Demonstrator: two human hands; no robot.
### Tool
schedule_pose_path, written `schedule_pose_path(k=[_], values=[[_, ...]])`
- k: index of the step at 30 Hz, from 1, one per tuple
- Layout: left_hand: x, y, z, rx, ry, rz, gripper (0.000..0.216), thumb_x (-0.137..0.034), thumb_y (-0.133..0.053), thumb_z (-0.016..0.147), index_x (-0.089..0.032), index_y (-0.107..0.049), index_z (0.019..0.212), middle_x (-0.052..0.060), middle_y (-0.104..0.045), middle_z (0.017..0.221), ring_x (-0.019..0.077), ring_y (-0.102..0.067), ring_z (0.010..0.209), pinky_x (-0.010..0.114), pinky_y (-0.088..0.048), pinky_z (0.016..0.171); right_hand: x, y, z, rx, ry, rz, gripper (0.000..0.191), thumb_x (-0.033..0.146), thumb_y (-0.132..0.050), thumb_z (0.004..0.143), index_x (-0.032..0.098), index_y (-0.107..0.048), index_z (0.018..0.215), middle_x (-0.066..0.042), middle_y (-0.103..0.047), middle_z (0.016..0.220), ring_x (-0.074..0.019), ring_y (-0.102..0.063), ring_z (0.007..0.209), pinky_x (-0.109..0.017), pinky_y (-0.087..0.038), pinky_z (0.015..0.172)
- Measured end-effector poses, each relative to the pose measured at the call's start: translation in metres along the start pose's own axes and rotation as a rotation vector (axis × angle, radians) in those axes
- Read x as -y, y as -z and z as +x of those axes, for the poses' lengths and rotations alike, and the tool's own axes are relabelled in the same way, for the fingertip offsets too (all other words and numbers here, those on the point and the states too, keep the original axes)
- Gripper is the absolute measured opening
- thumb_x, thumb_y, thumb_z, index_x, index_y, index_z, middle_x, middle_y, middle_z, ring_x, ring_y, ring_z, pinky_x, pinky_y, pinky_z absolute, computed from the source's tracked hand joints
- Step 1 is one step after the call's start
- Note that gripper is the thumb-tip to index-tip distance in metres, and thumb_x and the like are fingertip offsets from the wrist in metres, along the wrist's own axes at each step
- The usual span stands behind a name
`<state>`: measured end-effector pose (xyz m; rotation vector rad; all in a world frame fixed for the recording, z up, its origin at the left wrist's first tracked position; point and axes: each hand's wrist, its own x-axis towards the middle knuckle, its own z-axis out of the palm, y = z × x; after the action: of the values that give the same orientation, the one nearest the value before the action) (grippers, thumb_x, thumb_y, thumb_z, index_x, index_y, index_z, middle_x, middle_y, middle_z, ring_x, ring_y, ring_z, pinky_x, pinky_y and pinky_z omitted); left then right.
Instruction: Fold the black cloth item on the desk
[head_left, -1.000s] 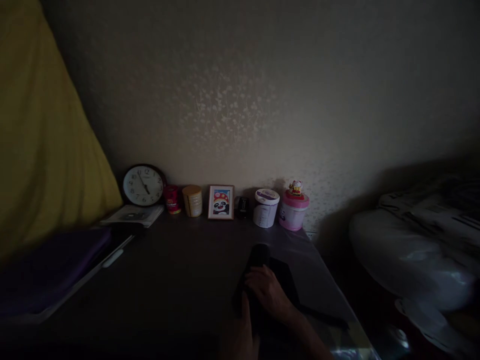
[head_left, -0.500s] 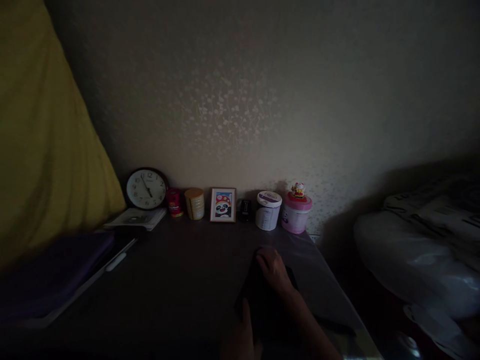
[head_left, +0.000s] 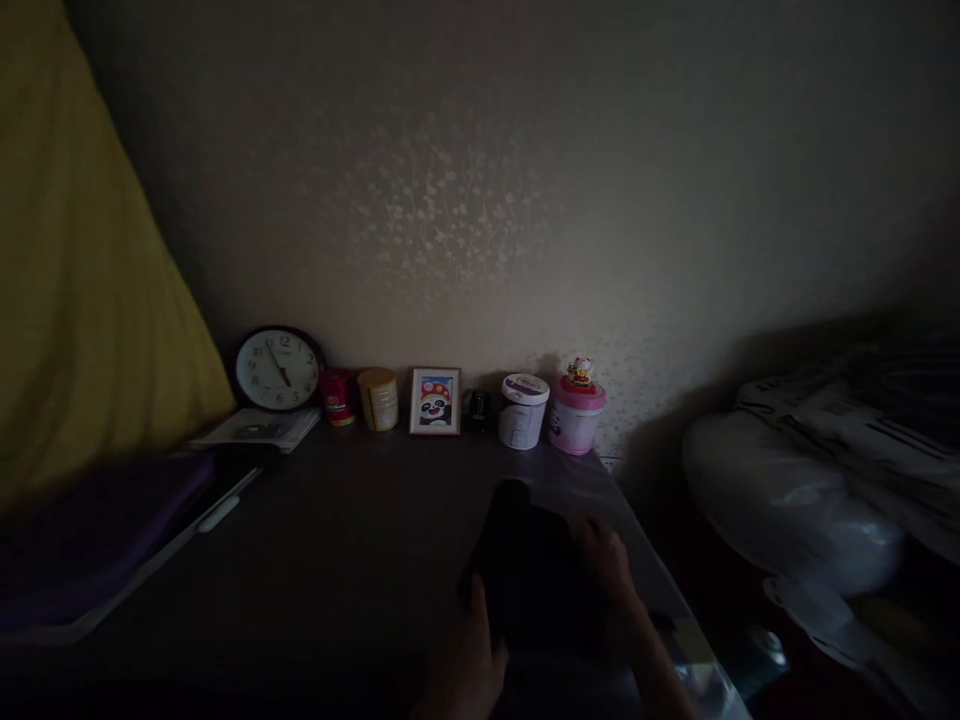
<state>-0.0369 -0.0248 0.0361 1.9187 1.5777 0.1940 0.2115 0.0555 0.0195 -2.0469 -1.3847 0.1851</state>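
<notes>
A dark black item (head_left: 525, 570), which looks like cloth or a soft bag, lies on the near right part of the table; its kind is hard to make out in the dim light. My left hand (head_left: 472, 650) grips its near left edge, thumb on top and fingers hidden. At its right edge is my right hand (head_left: 606, 560), fingers curled closed against the dark fabric. Whatever the right fingers pinch is lost in shadow.
Along the wall stand a clock (head_left: 279, 368), a red container (head_left: 337, 398), a yellow-lidded jar (head_left: 378, 400), a panda picture frame (head_left: 435, 402), a white tub (head_left: 523, 412) and a pink tub (head_left: 576, 418). A purple folded thing (head_left: 105, 535) lies left. Plastic-wrapped bundles (head_left: 787, 490) sit right.
My right hand has moved from the top of the black item to its right edge. The far end of the item now shows uncovered. My left hand keeps its hold; the view has shifted slightly.
</notes>
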Motion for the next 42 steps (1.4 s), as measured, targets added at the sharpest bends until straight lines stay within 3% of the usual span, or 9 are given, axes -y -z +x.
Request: schedule_pose_path(k=[3, 7, 15, 20, 25, 29, 34, 42], values=[[0.003, -0.003, 0.001, -0.008, -0.015, -0.032, 0.068, -0.023, -0.038, 0.081, -0.006, -0.004, 0.138, 0.015, -0.049, 0.126, 0.0173, -0.053, 0.106, 0.026, -0.035, 0.092, -0.014, 0.01, -0.016, 0.072, -0.025, 0.05, 0.038, 0.041, -0.035, 0.076, 0.018, -0.066, 0.078, -0.007, -0.067, 0.074, -0.0195, -0.061, 0.068, -0.026, -0.04, 0.057], [0.002, -0.002, 0.001, -0.013, -0.012, -0.015, 0.069, -0.025, -0.039, 0.08, -0.005, -0.006, 0.138, 0.017, -0.044, 0.129, 0.0207, -0.047, 0.114, 0.028, -0.035, 0.093, -0.007, 0.01, -0.024, 0.135, 0.005, 0.171, 0.042, 0.047, -0.036, 0.073, 0.018, -0.066, 0.065, -0.005, -0.065, 0.061, -0.0205, -0.06, 0.064, -0.026, -0.039, 0.052], [-0.003, 0.006, -0.002, -0.002, -0.013, -0.027, 0.07, -0.026, -0.04, 0.08, -0.004, -0.006, 0.137, 0.017, -0.053, 0.12, 0.0198, -0.054, 0.104, 0.027, -0.039, 0.086, 0.014, 0.001, -0.031, 0.092, 0.051, 0.289, 0.039, 0.047, -0.048, 0.07, 0.016, -0.067, 0.085, -0.009, -0.069, 0.084, -0.025, -0.062, 0.081, -0.032, -0.045, 0.07], [0.0, 0.002, 0.0, -0.018, -0.026, -0.005, 0.07, -0.023, -0.04, 0.079, -0.004, -0.006, 0.137, 0.016, -0.057, 0.115, 0.0187, -0.054, 0.103, 0.026, -0.037, 0.088, 0.032, 0.002, -0.031, 0.191, 0.107, 0.402, 0.039, 0.046, -0.05, 0.07, 0.014, -0.066, 0.085, -0.006, -0.068, 0.077, -0.0231, -0.061, 0.075, -0.029, -0.045, 0.062], [0.001, 0.0, 0.0, -0.025, -0.032, 0.015, 0.072, -0.023, -0.042, 0.078, -0.004, -0.007, 0.137, 0.018, -0.048, 0.126, 0.0215, -0.048, 0.112, 0.029, -0.035, 0.093, 0.062, 0.002, -0.023, 0.196, 0.139, 0.466, 0.034, 0.045, -0.054, 0.065, 0.013, -0.063, 0.072, -0.002, -0.062, 0.065, -0.0169, -0.054, 0.064, -0.025, -0.04, 0.054], [-0.001, 0.003, 0.0, 0.006, -0.022, 0.016, 0.072, -0.019, -0.042, 0.078, -0.002, -0.005, 0.137, 0.018, -0.053, 0.119, 0.021, -0.05, 0.11, 0.029, -0.034, 0.094, 0.081, -0.004, -0.018, 0.199, 0.113, 0.458, 0.032, 0.044, -0.055, 0.064, 0.014, -0.062, 0.073, 0.0, -0.059, 0.06, -0.0158, -0.053, 0.06, -0.024, -0.038, 0.052], [0.0, -0.001, 0.003, -0.005, -0.039, 0.016, 0.073, -0.016, -0.042, 0.075, -0.001, -0.006, 0.137, 0.02, -0.044, 0.129, 0.0222, -0.047, 0.114, 0.03, -0.035, 0.093, 0.096, -0.017, -0.016, 0.236, 0.128, 0.44, 0.034, 0.039, -0.057, 0.064, 0.013, -0.063, 0.085, -0.003, -0.063, 0.069, -0.0182, -0.057, 0.066, -0.026, -0.041, 0.057], [0.0, -0.003, 0.009, -0.027, -0.001, 0.024, 0.073, -0.015, -0.045, 0.073, -0.002, -0.011, 0.137, 0.021, -0.037, 0.134, 0.0261, -0.035, 0.124, 0.038, -0.022, 0.103, 0.115, -0.04, -0.023, 0.286, 0.193, 0.099, 0.035, 0.027, -0.054, 0.074, 0.01, -0.057, 0.104, -0.009, -0.067, 0.079, -0.0196, -0.061, 0.077, -0.025, -0.04, 0.063]])
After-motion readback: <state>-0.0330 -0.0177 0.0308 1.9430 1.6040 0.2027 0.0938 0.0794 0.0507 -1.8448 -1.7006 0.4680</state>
